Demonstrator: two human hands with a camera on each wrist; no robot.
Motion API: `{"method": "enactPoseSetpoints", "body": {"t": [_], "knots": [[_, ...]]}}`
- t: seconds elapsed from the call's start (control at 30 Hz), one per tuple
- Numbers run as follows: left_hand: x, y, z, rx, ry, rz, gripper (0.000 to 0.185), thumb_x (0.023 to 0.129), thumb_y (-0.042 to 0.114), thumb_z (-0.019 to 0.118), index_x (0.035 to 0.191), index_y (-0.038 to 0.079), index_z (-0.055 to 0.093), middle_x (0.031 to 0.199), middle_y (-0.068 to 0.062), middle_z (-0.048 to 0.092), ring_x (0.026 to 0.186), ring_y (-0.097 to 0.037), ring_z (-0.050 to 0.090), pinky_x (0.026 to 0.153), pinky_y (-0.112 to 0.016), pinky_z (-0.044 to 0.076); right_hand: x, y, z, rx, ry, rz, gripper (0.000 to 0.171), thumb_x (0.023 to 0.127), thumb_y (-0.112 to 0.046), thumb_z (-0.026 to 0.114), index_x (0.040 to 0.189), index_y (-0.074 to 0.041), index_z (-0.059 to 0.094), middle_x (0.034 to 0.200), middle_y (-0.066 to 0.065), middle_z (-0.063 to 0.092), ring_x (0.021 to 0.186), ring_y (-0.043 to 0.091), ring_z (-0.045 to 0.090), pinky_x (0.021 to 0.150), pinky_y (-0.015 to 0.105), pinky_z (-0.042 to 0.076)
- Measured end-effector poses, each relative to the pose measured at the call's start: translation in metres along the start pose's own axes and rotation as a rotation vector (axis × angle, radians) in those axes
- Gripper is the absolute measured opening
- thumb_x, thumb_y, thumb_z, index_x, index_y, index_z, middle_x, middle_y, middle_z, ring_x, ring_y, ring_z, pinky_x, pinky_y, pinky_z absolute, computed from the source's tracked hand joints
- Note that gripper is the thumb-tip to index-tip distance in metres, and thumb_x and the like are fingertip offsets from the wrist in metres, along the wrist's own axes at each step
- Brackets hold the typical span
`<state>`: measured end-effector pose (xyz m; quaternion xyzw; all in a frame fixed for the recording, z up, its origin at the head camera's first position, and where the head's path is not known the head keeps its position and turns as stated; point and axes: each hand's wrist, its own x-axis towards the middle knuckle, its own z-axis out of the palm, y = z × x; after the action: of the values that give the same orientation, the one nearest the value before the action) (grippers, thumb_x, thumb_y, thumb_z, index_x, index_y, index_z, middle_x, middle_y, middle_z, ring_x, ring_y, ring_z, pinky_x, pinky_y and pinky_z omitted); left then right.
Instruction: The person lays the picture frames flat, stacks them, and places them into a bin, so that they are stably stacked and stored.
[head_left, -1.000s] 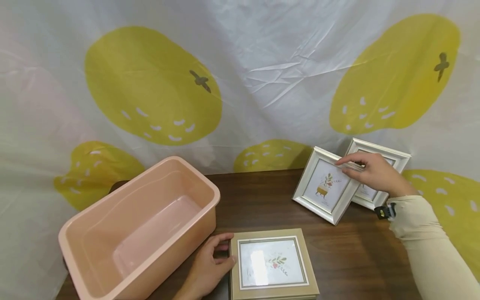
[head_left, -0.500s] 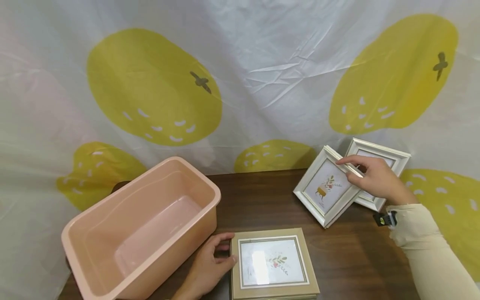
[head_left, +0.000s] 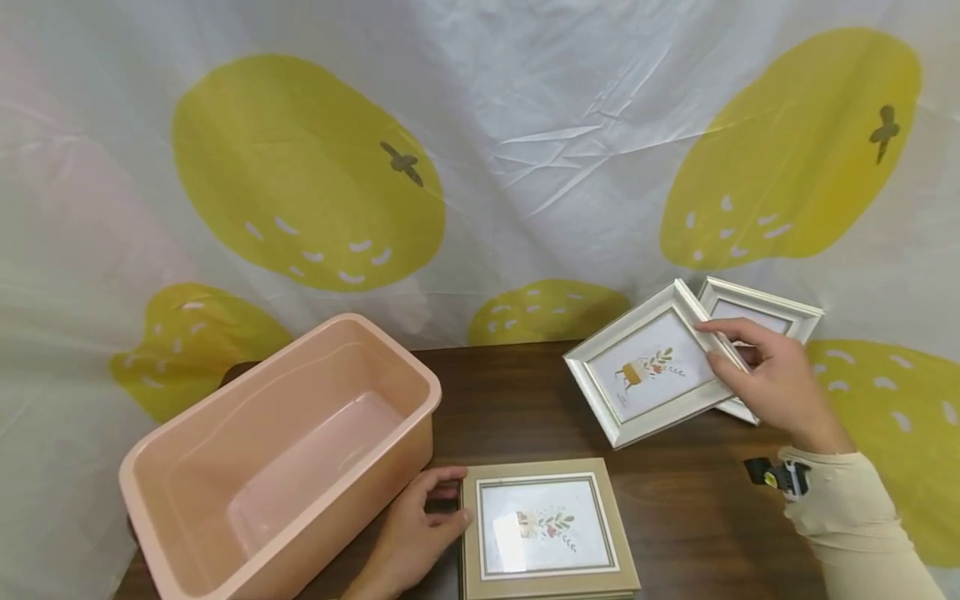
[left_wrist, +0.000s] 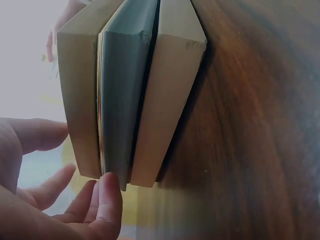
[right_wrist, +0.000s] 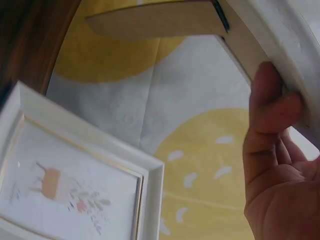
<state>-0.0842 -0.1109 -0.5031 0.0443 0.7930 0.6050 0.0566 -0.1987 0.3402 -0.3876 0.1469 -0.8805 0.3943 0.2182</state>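
My right hand (head_left: pixel 780 379) pinches a white picture frame (head_left: pixel 651 367) by its right edge, thumb in front and fingers behind. The frame is tilted and shows a potted-plant print. Its brown stand flap (right_wrist: pixel 155 21) sticks out behind in the right wrist view. A second white picture frame (head_left: pixel 761 302) stands behind it, partly covered by the held frame and the hand. My left hand (head_left: pixel 416 529) touches the left side of a stack of picture frames with its fingertips. The top one is a beige picture frame (head_left: pixel 618 533); grey and beige edges (left_wrist: pixel 122 95) show beneath it.
A pink plastic bin (head_left: pixel 431 400) stands at the left, with its near wall close to my left hand. All this sits on a dark wooden table (head_left: pixel 510 400). Behind it hangs a white curtain (head_left: pixel 525 83) with yellow fruit prints.
My right hand has gripped the front white frame and turned it clockwise, swinging its lower part leftward; it now looks raised. The left hand and the stack have stayed in place.
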Motion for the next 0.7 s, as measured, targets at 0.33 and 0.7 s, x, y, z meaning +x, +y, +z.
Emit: {"method": "enactPoseSetpoints", "body": {"t": [0.33,0.7], "knots": [[0.006,0.017,-0.004,-0.020,0.108,0.035,0.034,0.092,0.012,0.080,0.124,0.021,0.072,0.127,-0.006,0.071,0.117,-0.028,0.065,0.085,-0.025,0.059,-0.024,-0.022,0.013,0.175,0.122,-0.004,0.036,0.086,0.015,0.071,0.120,0.004,0.074,0.102,-0.022,0.071,0.060,-0.005,0.064,0.050,0.013,0.047],[0.023,0.052,-0.004,-0.090,0.057,0.208,0.038,0.093,0.005,0.076,0.130,0.010,0.069,0.130,-0.008,0.070,0.115,-0.022,0.065,0.089,-0.027,0.061,-0.050,-0.039,0.035,0.246,0.113,-0.038,0.041,0.083,0.022,0.071,0.120,0.006,0.073,0.111,-0.017,0.071,0.069,-0.002,0.067,0.053,0.014,0.050]]}}
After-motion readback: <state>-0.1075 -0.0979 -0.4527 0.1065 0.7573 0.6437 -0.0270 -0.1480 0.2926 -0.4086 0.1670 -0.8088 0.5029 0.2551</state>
